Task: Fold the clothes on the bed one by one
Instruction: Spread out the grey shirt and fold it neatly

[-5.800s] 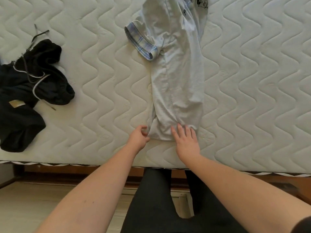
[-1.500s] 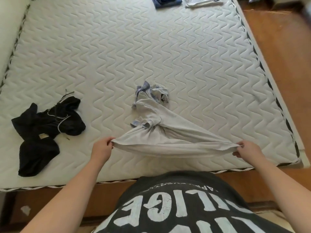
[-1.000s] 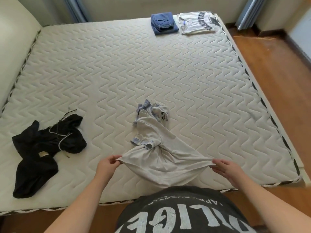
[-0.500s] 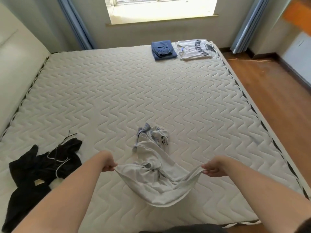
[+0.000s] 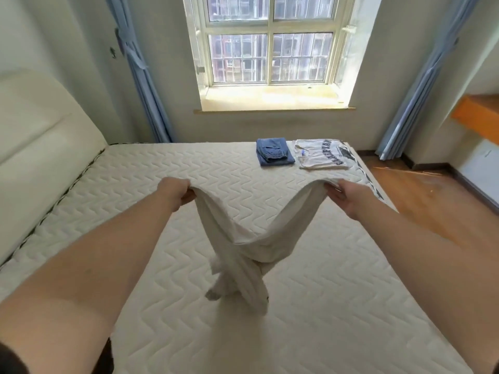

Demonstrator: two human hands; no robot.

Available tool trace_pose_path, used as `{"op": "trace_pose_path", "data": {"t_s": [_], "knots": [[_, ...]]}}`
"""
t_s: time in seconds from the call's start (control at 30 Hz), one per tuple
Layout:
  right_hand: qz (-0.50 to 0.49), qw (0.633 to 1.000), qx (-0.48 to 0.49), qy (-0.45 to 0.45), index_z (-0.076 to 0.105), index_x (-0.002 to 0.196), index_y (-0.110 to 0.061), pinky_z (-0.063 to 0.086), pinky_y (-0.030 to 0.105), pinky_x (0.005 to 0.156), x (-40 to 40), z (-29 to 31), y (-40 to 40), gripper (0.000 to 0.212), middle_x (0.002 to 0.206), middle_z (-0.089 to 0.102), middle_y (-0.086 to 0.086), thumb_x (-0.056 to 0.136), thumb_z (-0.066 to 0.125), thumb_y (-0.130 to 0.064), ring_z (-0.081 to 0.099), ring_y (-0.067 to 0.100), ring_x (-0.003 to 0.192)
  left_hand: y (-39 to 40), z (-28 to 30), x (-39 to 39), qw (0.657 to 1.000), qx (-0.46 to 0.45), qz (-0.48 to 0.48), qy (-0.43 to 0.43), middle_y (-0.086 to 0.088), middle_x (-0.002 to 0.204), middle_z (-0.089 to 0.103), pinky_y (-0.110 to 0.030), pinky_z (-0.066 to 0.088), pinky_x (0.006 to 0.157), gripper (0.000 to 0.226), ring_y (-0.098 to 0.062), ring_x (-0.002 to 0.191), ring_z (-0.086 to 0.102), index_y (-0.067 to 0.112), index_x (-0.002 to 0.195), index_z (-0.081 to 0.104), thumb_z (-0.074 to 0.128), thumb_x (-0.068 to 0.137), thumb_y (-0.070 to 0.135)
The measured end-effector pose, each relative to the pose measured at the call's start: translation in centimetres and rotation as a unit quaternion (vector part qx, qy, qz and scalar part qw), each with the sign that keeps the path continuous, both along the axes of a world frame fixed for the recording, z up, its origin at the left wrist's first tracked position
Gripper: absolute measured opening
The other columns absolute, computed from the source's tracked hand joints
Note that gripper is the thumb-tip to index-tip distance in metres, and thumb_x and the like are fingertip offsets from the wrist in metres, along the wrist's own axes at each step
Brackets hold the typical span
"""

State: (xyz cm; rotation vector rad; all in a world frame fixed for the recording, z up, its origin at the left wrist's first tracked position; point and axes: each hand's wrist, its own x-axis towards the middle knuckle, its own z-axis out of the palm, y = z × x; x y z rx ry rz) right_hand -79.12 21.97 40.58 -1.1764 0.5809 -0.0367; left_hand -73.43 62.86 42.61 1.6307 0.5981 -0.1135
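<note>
A light grey shirt [image 5: 243, 247] hangs in the air above the bed [image 5: 337, 306], sagging in a deep V between my hands. My left hand [image 5: 176, 191] grips one end of its hem. My right hand [image 5: 344, 194] pinches the other end. The shirt's lower part is twisted into a bunch and dangles close to the mattress; whether it touches is unclear. A folded blue garment [image 5: 274, 151] and a folded white printed T-shirt [image 5: 322, 157] lie side by side at the bed's far edge.
A padded cream headboard [image 5: 35, 147] runs along the left. Beyond the bed are a window [image 5: 270, 41] with a sill and blue curtains [image 5: 140, 74]. Wooden floor [image 5: 432, 201] lies to the right. A sliver of dark cloth [image 5: 106, 357] shows under my left arm.
Both hands have raised the shirt off the mattress and moved it forward. My view has tilted up, and the black clothes at the left have dropped out of sight.
</note>
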Motion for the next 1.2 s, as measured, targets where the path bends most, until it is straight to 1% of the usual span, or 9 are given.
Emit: {"op": "trace_pose_path", "data": {"t_s": [0.1,0.27,0.43,0.57,0.67,0.77,0.87,0.97,1.2], "knots": [[-0.020,0.998,-0.057,-0.035,0.053,0.100,-0.010,0.055,0.018,0.060,4.7,5.4,-3.5,0.008,0.055,0.069,-0.008,0.099,0.047,-0.006,0.070,0.006,0.063,1.6,6.1,5.8,0.998,-0.034,0.030,-0.045,-0.011,0.079,0.064,-0.025,0.056,0.043,0.008,-0.019,0.054,0.065,0.003,0.093,0.058,0.051,0.093,-0.002],[-0.106,0.992,-0.030,-0.067,0.052,0.081,-0.009,0.058,0.024,0.061,8.1,12.9,-6.6,0.021,0.059,0.066,0.007,0.100,0.047,-0.003,0.065,0.014,0.049,3.0,15.9,11.1,0.991,0.002,0.054,-0.124,-0.001,0.038,0.057,-0.020,0.044,0.029,0.030,-0.009,0.030,0.055,0.009,0.075,0.051,0.039,0.103,0.010],[-0.117,0.990,-0.007,-0.075,0.053,0.083,-0.008,0.057,0.018,0.059,7.2,13.8,-7.5,0.019,0.084,0.060,0.008,0.101,0.048,-0.007,0.065,0.018,0.075,4.4,16.4,9.9,0.992,0.013,0.037,-0.123,0.002,0.039,0.059,-0.019,0.046,0.032,0.026,-0.005,0.033,0.057,0.010,0.079,0.049,0.046,0.104,0.017],[-0.107,0.994,-0.013,-0.013,0.057,0.084,-0.009,0.054,0.016,0.049,4.9,7.3,-7.9,0.020,0.052,0.067,0.001,0.102,0.048,-0.009,0.064,0.007,0.044,4.7,7.9,7.6,0.998,-0.003,0.043,-0.049,-0.011,0.077,0.068,-0.023,0.051,0.036,0.018,-0.015,0.055,0.067,0.001,0.098,0.058,0.054,0.101,0.018],[-0.121,0.990,-0.015,0.071,0.056,0.084,-0.007,0.052,0.018,0.042,1.3,-0.8,-8.4,0.015,0.050,0.065,0.004,0.100,0.052,-0.008,0.061,0.008,0.039,4.6,-2.1,4.2,0.997,-0.016,0.072,0.006,-0.017,0.095,0.067,-0.028,0.053,0.037,0.027,-0.017,0.063,0.066,-0.004,0.117,0.055,0.055,0.101,0.017],[-0.119,0.982,-0.012,0.150,0.056,0.084,-0.004,0.051,0.020,0.039,-3.9,-9.3,-8.6,0.014,0.071,0.063,0.012,0.098,0.055,-0.006,0.062,0.009,0.039,4.6,-11.9,-0.9,0.994,-0.032,0.078,0.066,-0.016,0.088,0.064,-0.026,0.052,0.036,0.032,-0.015,0.053,0.066,-0.008,0.124,0.053,0.054,0.101,0.014],[-0.109,0.970,-0.010,0.218,0.057,0.085,-0.005,0.051,0.022,0.038,-9.5,-17.0,-8.3,0.014,0.054,0.066,0.007,0.098,0.054,-0.006,0.063,0.012,0.042,5.1,-20.6,-6.6,0.987,-0.018,0.095,0.132,-0.011,0.080,0.061,-0.024,0.050,0.034,0.030,-0.019,0.064,0.062,-0.008,0.125,0.054,0.053,0.101,0.011],[-0.108,0.956,-0.004,0.273,0.055,0.083,-0.007,0.051,0.022,0.037,-15.2,-23.6,-7.8,0.017,0.065,0.064,0.009,0.099,0.053,-0.004,0.064,0.014,0.044,6.0,-28.3,-12.9,0.978,0.001,0.092,0.189,-0.011,0.081,0.057,-0.020,0.050,0.037,0.032,-0.019,0.067,0.057,-0.008,0.127,0.052,0.050,0.102,0.012],[-0.004,0.921,-0.065,0.384,0.059,0.096,-0.002,0.055,0.019,0.046,-28.2,-34.6,-5.8,0.006,0.084,0.062,0.013,0.098,0.054,-0.004,0.068,0.017,0.059,7.7,-39.7,-26.9,0.958,0.040,0.099,0.268,-0.012,0.080,0.061,-0.020,0.052,0.044,0.024,-0.012,0.058,0.062,-0.005,0.113,0.058,0.058,0.099,0.014]]}}
